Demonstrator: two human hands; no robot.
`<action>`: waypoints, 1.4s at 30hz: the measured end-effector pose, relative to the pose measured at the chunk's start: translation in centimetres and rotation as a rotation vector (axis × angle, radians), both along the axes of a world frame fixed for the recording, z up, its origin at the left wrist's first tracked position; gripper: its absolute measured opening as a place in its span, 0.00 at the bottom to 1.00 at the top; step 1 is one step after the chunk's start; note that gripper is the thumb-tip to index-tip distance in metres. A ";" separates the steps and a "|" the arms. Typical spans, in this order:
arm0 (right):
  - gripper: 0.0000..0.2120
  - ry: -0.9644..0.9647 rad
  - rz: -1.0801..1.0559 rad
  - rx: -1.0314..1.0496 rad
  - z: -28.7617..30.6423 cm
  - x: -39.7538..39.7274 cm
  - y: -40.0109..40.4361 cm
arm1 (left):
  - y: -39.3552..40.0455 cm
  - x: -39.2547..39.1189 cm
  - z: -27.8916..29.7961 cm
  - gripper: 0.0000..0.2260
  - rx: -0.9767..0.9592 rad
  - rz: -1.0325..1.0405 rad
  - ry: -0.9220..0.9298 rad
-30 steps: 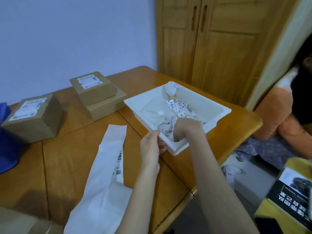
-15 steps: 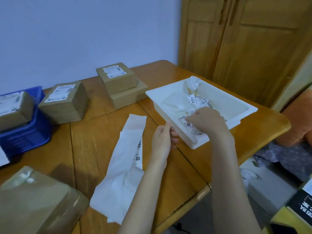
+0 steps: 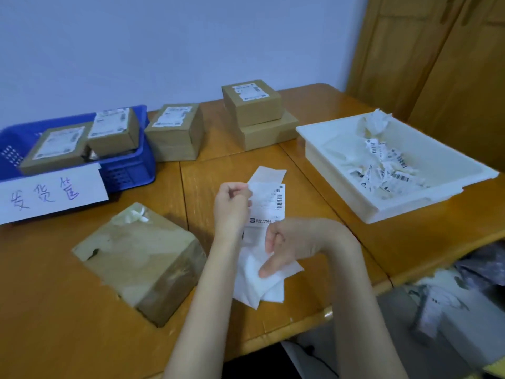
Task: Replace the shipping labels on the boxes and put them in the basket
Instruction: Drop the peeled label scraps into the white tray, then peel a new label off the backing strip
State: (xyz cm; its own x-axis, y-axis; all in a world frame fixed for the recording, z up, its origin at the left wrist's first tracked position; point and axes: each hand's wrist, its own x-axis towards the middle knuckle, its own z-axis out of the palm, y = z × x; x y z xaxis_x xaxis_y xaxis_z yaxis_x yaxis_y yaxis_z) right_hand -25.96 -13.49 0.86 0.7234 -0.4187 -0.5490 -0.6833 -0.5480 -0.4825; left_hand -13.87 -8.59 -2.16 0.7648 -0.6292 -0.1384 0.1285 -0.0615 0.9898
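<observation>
Both hands have left the white tray at the worktop's right edge and now work over the label strip near the middle of the worktop. Half a second ago the right hand was inside the tray among the torn scraps; now the right hand rests on the lower, crumpled part of the strip, forefinger pressing it flat, the other fingers loosely curled. The left hand pinches the upper left edge of the strip between thumb and fingertips. This split looks deliberate: one hand anchors the backing while the other peels a fresh label free (a judgement, since no lifted corner shows clearly).

Close to the front left sits the stripped box, with torn white residue at its far corner and no label on top, placed within easy reach of the left hand, presumably to take the new label next. The view has also swung left, so the blue basket at the back left edge now shows fully, holding two labelled boxes, with a handwritten paper sign lying against its front. Three more labelled boxes wait along the back edge, one alone and two stacked.
</observation>
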 end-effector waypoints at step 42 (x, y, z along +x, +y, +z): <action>0.27 -1.322 -0.692 0.584 -4.3 1.4 -1.1 | 2.4 1.3 -1.6 0.09 0.149 -0.130 -0.272</action>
